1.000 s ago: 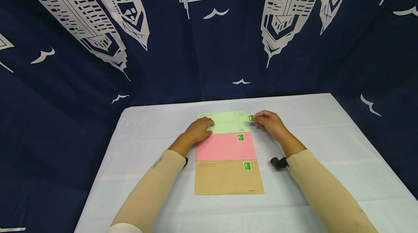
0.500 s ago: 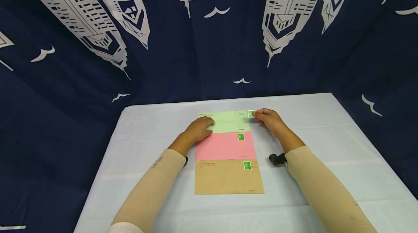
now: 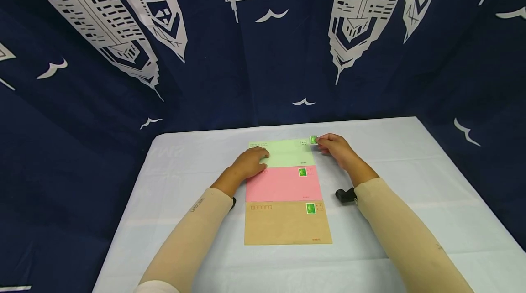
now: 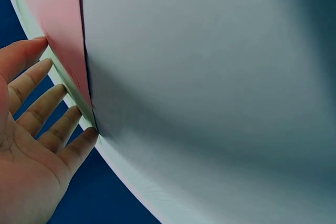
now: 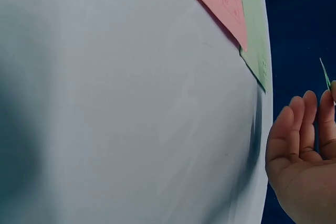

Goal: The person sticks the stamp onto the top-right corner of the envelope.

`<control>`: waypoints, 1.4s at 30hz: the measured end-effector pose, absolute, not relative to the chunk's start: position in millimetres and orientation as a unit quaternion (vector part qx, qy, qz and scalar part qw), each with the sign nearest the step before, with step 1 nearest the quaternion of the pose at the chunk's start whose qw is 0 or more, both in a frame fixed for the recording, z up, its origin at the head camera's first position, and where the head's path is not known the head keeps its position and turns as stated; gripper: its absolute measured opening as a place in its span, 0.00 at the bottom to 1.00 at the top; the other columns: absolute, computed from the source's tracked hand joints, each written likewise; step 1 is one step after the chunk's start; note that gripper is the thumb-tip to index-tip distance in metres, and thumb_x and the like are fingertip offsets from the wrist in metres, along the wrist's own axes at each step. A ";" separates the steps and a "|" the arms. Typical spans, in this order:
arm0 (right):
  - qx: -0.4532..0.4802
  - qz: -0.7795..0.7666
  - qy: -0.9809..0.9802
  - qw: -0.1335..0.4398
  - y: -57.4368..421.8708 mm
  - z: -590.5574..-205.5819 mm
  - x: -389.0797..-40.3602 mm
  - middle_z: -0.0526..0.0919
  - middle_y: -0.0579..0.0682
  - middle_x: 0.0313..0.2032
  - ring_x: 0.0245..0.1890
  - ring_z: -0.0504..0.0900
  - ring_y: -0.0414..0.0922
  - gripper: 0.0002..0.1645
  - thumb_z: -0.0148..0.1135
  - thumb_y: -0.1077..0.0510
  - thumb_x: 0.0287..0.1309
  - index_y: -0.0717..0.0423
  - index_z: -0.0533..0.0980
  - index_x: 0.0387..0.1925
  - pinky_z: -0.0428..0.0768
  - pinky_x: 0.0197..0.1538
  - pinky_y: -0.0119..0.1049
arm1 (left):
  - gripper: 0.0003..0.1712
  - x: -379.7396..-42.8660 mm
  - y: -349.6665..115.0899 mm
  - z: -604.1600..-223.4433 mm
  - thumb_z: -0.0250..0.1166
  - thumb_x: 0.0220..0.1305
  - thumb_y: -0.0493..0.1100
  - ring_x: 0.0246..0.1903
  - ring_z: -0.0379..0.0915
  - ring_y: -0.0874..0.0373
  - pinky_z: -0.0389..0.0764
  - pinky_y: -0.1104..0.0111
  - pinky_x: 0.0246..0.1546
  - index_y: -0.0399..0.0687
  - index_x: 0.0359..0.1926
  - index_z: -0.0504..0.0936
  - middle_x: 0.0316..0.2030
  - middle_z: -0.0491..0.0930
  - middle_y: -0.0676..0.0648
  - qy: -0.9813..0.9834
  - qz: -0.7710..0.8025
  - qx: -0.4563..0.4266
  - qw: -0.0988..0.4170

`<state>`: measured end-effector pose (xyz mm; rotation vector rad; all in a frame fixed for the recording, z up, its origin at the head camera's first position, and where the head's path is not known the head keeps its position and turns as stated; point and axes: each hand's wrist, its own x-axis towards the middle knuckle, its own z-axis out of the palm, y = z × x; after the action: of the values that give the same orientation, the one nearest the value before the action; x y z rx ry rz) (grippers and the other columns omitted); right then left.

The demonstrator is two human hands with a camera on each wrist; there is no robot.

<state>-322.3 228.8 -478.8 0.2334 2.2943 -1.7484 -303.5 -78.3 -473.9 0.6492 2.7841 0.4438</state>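
Note:
My right hand (image 3: 334, 148) pinches a small green stamp (image 3: 314, 140) at the top right corner of the pale green envelope (image 3: 287, 154). In the right wrist view the stamp (image 5: 326, 75) shows nearly edge-on, raised above the table. My left hand (image 3: 249, 162) rests on the left end of the green envelope, fingers spread; its fingertips (image 4: 73, 114) touch the paper in the left wrist view. Below lie a pink envelope (image 3: 283, 185) and a brown envelope (image 3: 287, 227), each bearing a green stamp near its upper right corner.
The envelopes lie in a column on a white-covered table (image 3: 185, 229). Behind it hangs a dark blue curtain (image 3: 255, 65) with white building and bird prints. A black wrist camera (image 3: 345, 195) sits at the right sleeve.
The right hand has moved the stamp up and slightly left, from beside the green envelope to its top right corner. The left hand has stayed in place.

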 end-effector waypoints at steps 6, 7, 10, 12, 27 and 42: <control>0.060 -0.598 0.788 0.129 222.5 -482.5 -328.0 0.77 0.59 0.59 0.52 0.80 0.43 0.18 0.57 0.51 0.73 0.62 0.73 0.52 0.79 0.61 0.35 | 0.21 -305.5 -79.1 -476.7 0.63 0.71 0.45 0.76 0.59 0.50 0.59 0.60 0.78 0.49 0.63 0.78 0.73 0.68 0.47 0.956 0.148 0.226 0.116; 0.059 -0.597 0.790 0.131 221.4 -483.2 -329.0 0.76 0.60 0.61 0.53 0.80 0.44 0.18 0.57 0.51 0.73 0.62 0.73 0.52 0.79 0.61 0.35 | 0.21 -305.7 -79.1 -476.7 0.63 0.71 0.45 0.76 0.58 0.50 0.58 0.60 0.78 0.49 0.63 0.78 0.73 0.68 0.47 0.956 0.148 0.226 0.116; 0.061 -0.587 0.796 0.136 218.0 -485.5 -332.1 0.75 0.61 0.64 0.57 0.79 0.48 0.18 0.57 0.51 0.73 0.61 0.73 0.52 0.78 0.60 0.34 | 0.22 -305.6 -78.9 -476.1 0.63 0.71 0.45 0.76 0.57 0.50 0.58 0.60 0.79 0.49 0.64 0.77 0.73 0.68 0.47 0.956 0.149 0.225 0.119; 0.063 -0.580 0.800 0.140 216.0 -486.5 -333.4 0.75 0.60 0.65 0.60 0.78 0.50 0.17 0.57 0.51 0.73 0.61 0.73 0.51 0.76 0.59 0.34 | 0.24 -305.4 -78.7 -475.1 0.63 0.71 0.45 0.77 0.57 0.50 0.57 0.60 0.79 0.50 0.66 0.76 0.74 0.67 0.47 0.956 0.145 0.224 0.123; 0.078 -0.545 0.822 0.147 204.2 -483.5 -341.6 0.79 0.55 0.53 0.50 0.76 0.45 0.12 0.57 0.53 0.72 0.58 0.75 0.48 0.73 0.51 0.33 | 0.30 -309.2 -79.4 -475.7 0.62 0.72 0.47 0.77 0.56 0.48 0.56 0.57 0.79 0.51 0.72 0.71 0.75 0.65 0.46 0.957 0.131 0.226 0.128; 0.114 -0.503 0.841 0.166 197.5 -482.3 -352.6 0.74 0.44 0.33 0.39 0.70 0.42 0.09 0.60 0.52 0.70 0.54 0.76 0.41 0.68 0.46 0.33 | 0.31 -308.1 -79.4 -473.6 0.62 0.72 0.49 0.78 0.54 0.49 0.55 0.58 0.80 0.52 0.73 0.69 0.76 0.64 0.47 0.956 0.130 0.223 0.138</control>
<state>-352.6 197.5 -482.3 0.3245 2.3946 -1.4318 -308.1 -79.4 -473.6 0.6450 2.7649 0.3750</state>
